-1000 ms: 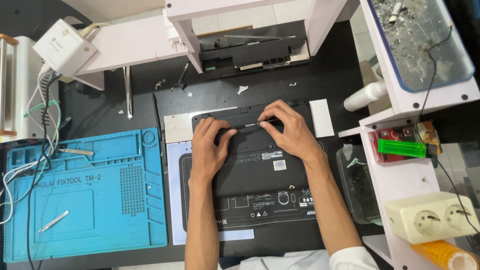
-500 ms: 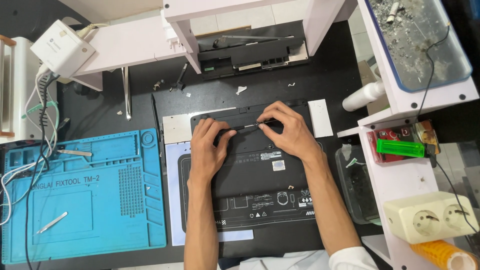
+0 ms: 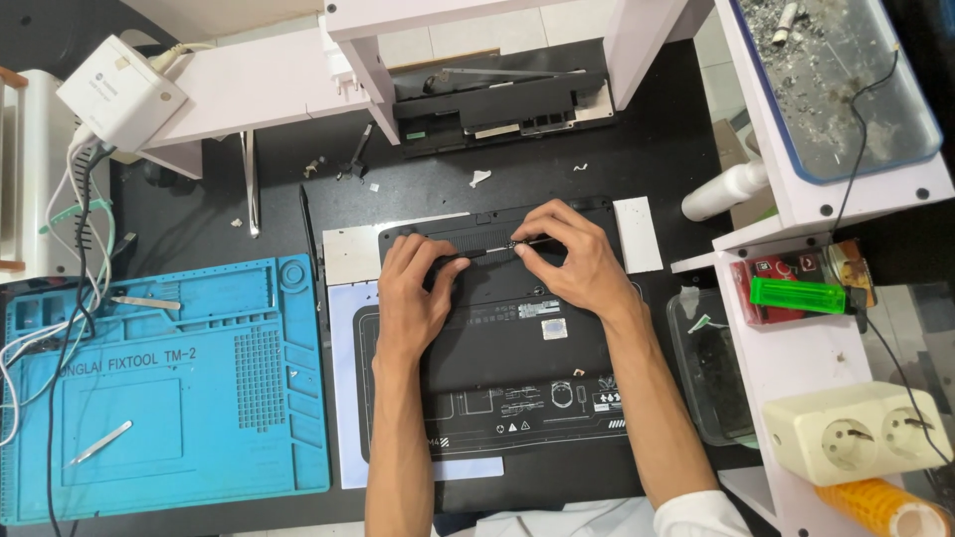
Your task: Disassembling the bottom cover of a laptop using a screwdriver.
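Note:
A black laptop (image 3: pixel 517 368) lies bottom side up on the dark bench in front of me. My left hand (image 3: pixel 416 293) rests on its upper left part, fingers spread near the far edge. My right hand (image 3: pixel 575 259) pinches a thin screwdriver (image 3: pixel 497 248) that lies nearly flat, its tip pointing left toward my left fingertips along the laptop's far edge. Both forearms reach in from the bottom of the view.
A blue silicone work mat (image 3: pixel 164 383) with tweezers (image 3: pixel 97 444) lies on the left. A white shelf unit (image 3: pixel 796 298) on the right holds a green lighter (image 3: pixel 798 295) and a socket block (image 3: pixel 860 433). A black laptop part (image 3: pixel 497 109) sits under the rear stand.
Both hands have shifted slightly left along the laptop's far edge, with the screwdriver staying in my right fingers.

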